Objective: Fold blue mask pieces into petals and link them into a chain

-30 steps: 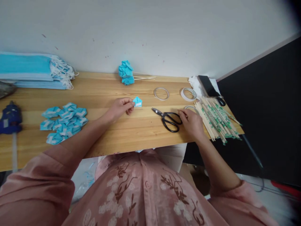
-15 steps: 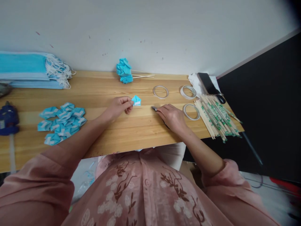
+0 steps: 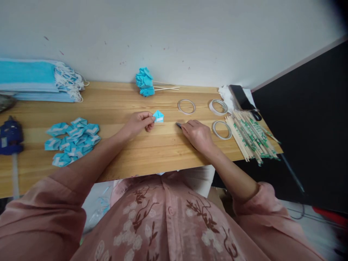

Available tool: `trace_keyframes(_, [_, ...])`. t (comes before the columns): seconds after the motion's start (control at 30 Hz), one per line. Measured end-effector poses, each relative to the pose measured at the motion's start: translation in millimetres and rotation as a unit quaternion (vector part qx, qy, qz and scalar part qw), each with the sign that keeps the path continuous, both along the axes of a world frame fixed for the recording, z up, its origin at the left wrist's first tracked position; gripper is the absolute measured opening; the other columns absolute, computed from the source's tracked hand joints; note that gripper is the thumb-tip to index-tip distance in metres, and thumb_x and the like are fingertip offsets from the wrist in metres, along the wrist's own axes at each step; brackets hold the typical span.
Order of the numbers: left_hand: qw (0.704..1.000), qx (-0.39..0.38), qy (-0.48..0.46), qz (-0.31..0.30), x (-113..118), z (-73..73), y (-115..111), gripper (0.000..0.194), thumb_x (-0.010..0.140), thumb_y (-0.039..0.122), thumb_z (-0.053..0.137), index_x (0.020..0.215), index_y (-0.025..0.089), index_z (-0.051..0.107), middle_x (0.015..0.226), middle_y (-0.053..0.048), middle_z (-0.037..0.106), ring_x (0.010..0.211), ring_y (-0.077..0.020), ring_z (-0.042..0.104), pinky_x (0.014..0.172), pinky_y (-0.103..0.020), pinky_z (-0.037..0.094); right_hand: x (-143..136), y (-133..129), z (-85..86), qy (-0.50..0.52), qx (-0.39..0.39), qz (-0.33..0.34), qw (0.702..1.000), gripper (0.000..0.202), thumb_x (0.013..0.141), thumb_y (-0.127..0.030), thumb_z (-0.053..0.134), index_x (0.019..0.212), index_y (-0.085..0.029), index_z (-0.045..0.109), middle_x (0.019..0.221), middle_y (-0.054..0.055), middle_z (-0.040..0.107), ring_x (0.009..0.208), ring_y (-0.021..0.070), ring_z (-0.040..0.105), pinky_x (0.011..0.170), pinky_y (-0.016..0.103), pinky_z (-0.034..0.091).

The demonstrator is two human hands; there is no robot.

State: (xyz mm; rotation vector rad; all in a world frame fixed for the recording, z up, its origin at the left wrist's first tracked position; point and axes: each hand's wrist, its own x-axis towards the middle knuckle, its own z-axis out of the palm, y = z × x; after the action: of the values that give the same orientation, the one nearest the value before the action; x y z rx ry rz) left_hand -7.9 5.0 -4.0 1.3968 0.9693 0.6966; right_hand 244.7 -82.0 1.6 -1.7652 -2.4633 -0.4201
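My left hand point(image 3: 143, 121) pinches the left corner of a small folded blue piece point(image 3: 158, 116) between thumb and fingers, just over the table. A white strip, looking like tape, runs along its lower edge. To its right, my right hand point(image 3: 198, 135) rests on the wood, its fingers closed around a dark tool with a metallic tip point(image 3: 178, 125). Most of that tool is hidden under the hand, so its kind is unclear. A pile of similar folded blue pieces point(image 3: 74, 134) with white strips lies left of my left forearm.
Behind my hands lies a blue flower bunch on sticks point(image 3: 145, 81). Tape rolls point(image 3: 222, 130), wrapped chopsticks point(image 3: 251, 136) and a phone point(image 3: 241, 97) are at the right. Stacked blue face masks point(image 3: 29, 78) and a blue glue gun point(image 3: 11, 136) are at the left.
The whole view has shifted very slightly. Both hands keep their hold and stay almost still.
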Motion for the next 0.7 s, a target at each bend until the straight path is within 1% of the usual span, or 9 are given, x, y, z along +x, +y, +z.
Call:
trace_keyframes(0.2, [1.0, -0.004, -0.005, 0.001, 0, 2.1, -1, 0.025, 0.088, 0.022, 0.06, 0.064, 0.015, 0.058, 0.059, 0.002, 0.059, 0.05, -0.0058, 0.054, 0.055, -0.018, 0.045, 5, 4, -9.0, 0.047, 0.019, 0.004, 0.999, 0.029, 0.104, -0.022, 0.047, 0.087, -0.015, 0.07, 0.083, 0.008, 0.071, 0.08, 0.02, 0.063, 0.067, 0.031, 0.039])
trace_keyframes(0.37, [1.0, -0.008, -0.005, 0.004, 0, 3.5, -1, 0.024, 0.088, 0.021, 0.06, 0.065, 0.015, 0.059, 0.059, 0.002, 0.059, 0.05, -0.0059, 0.054, 0.054, -0.018, 0.045, 4, 4, -11.0, 0.077, 0.018, -0.014, 0.997, 0.028, 0.103, -0.022, 0.045, 0.095, -0.016, 0.07, 0.084, 0.01, 0.071, 0.081, 0.0219, 0.064, 0.067, 0.032, 0.042])
trace_keyframes(0.47, [1.0, -0.009, -0.008, 0.007, 1, 2.2, -1, 0.024, 0.087, 0.022, 0.061, 0.064, 0.015, 0.058, 0.058, 0.002, 0.059, 0.05, -0.0063, 0.054, 0.053, -0.019, 0.045, 4, 5, -12.9, 0.103, 0.013, -0.025, 0.994, 0.027, 0.102, -0.022, 0.046, 0.093, -0.016, 0.07, 0.085, 0.01, 0.071, 0.082, 0.0228, 0.065, 0.068, 0.032, 0.043])
trace_keyframes(0.53, [1.0, -0.008, -0.012, 0.006, 1, 0.8, 0, 0.024, 0.086, 0.023, 0.062, 0.064, 0.015, 0.059, 0.058, 0.002, 0.059, 0.05, -0.0065, 0.054, 0.053, -0.019, 0.045, 6, 4, -15.9, 0.139, 0.006, -0.043, 0.989, 0.023, 0.1, -0.022, 0.048, 0.092, -0.017, 0.07, 0.087, 0.01, 0.073, 0.084, 0.0231, 0.067, 0.07, 0.032, 0.045])
trace_keyframes(0.63, [1.0, -0.006, -0.018, 0.004, 0, -0.4, 0, 0.024, 0.085, 0.025, 0.062, 0.064, 0.015, 0.059, 0.058, 0.001, 0.06, 0.05, -0.0069, 0.054, 0.054, -0.019, 0.045, 10, 4, -19.1, 0.233, -0.005, -0.088, 0.968, 0.016, 0.096, -0.023, 0.055, 0.093, -0.018, 0.069, 0.089, 0.009, 0.075, 0.083, 0.0231, 0.068, 0.071, 0.032, 0.047])
trace_keyframes(0.7, [1.0, -0.006, -0.02, 0.005, 0, -0.7, 0, 0.024, 0.085, 0.025, 0.062, 0.063, 0.015, 0.058, 0.058, 0.001, 0.059, 0.05, -0.007, 0.054, 0.053, -0.02, 0.045, 12, 6, -16.6, 0.332, -0.012, -0.113, 0.936, 0.014, 0.094, -0.027, 0.058, 0.09, -0.02, 0.069, 0.087, 0.007, 0.075, 0.079, 0.0218, 0.069, 0.068, 0.032, 0.049])
